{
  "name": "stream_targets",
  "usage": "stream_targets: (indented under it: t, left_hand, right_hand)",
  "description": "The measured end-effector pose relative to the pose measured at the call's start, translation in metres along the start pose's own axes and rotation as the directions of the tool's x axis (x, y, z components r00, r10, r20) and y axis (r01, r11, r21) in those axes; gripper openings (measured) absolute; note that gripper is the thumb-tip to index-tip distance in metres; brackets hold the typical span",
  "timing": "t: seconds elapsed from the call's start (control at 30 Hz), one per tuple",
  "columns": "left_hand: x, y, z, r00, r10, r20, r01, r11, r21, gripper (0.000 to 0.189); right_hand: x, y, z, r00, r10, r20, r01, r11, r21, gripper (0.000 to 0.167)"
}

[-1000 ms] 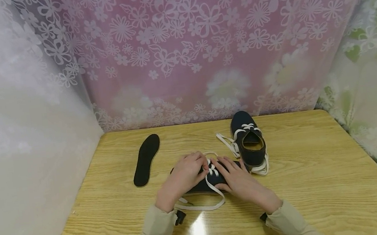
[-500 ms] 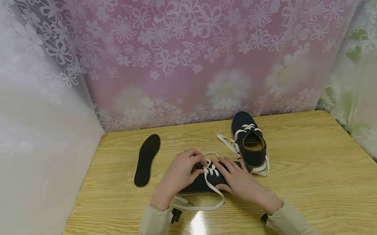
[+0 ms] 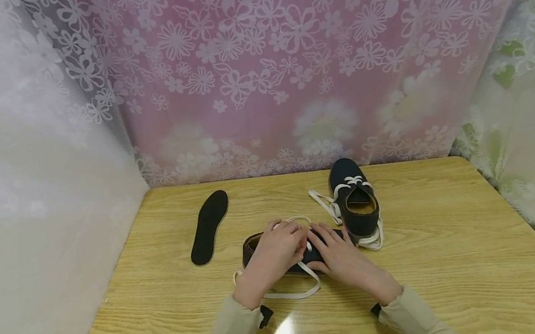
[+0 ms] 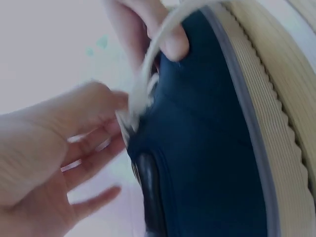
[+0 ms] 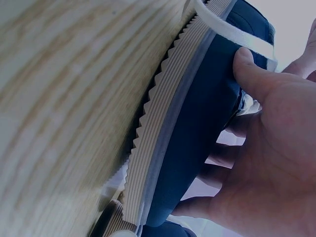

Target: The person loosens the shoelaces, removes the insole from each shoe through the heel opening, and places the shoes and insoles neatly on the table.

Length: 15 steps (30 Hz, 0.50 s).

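Observation:
A navy canvas shoe (image 3: pixel 250 249) lies sideways on the table, its toe to the right. My left hand (image 3: pixel 278 250) is over its lacing; in the left wrist view, the thumb and a finger pinch the white shoelace (image 4: pixel 139 96) at the eyelets, though blur hides the exact hold. My right hand (image 3: pixel 341 258) grips the front of the shoe. In the right wrist view its thumb presses the near side of the dark upper (image 5: pixel 197 108), and its other fingers reach over the top. A long lace end loops on the table in front of the shoe.
A black insole (image 3: pixel 209 229) lies at the left. Behind my right hand stands a second navy shoe (image 3: pixel 345 171), laced in white, its loose laces beside it. The wooden table (image 3: pixel 459 255) meets a pink flowered curtain (image 3: pixel 257 79) at the back.
My left hand first drew slightly left and up from the lacing, then moved right and down over it, uncovering the shoe's heel opening. The right hand has stayed in place.

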<state>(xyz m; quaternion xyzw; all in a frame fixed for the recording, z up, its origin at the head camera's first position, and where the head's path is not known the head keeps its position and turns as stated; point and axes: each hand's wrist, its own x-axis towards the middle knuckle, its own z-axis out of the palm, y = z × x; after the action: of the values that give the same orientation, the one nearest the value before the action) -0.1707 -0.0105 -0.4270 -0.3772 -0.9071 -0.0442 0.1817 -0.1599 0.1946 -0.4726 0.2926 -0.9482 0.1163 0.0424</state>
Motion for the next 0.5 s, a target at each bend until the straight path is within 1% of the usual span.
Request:
stream_targets:
  t: [0.1,0.2,0.33,0.43,0.5]
  left_hand:
    - [0.001,0.005,0.000,0.999,-0.046,0.010,0.045,0.998,0.048,0.012]
    - [0.002,0.005,0.002,0.998,-0.070,-0.005,0.070,0.997,0.037,0.017]
    - [0.002,0.007,0.004,0.998,-0.042,-0.049,0.043,0.999,0.022,0.016]
    - [0.000,0.013,0.006,0.996,-0.017,-0.087,0.022,0.999,0.047,0.013]
    - [-0.002,0.018,0.008,0.994,-0.017,-0.108,0.025,0.997,0.070,0.012]
  right_hand:
    - [-0.001,0.001,0.000,1.000,-0.008,-0.012,0.008,1.000,-0.010,0.074]
    - [-0.002,0.002,0.001,0.999,-0.028,-0.032,0.027,0.999,-0.031,0.071]
    - [-0.003,0.001,0.000,0.998,-0.046,-0.044,0.043,0.998,-0.054,0.066]
    - [-0.003,0.000,-0.001,0.998,-0.047,-0.049,0.045,0.998,-0.045,0.066]
    - [-0.002,0.000,-0.002,0.997,-0.047,-0.053,0.045,0.998,-0.038,0.068]
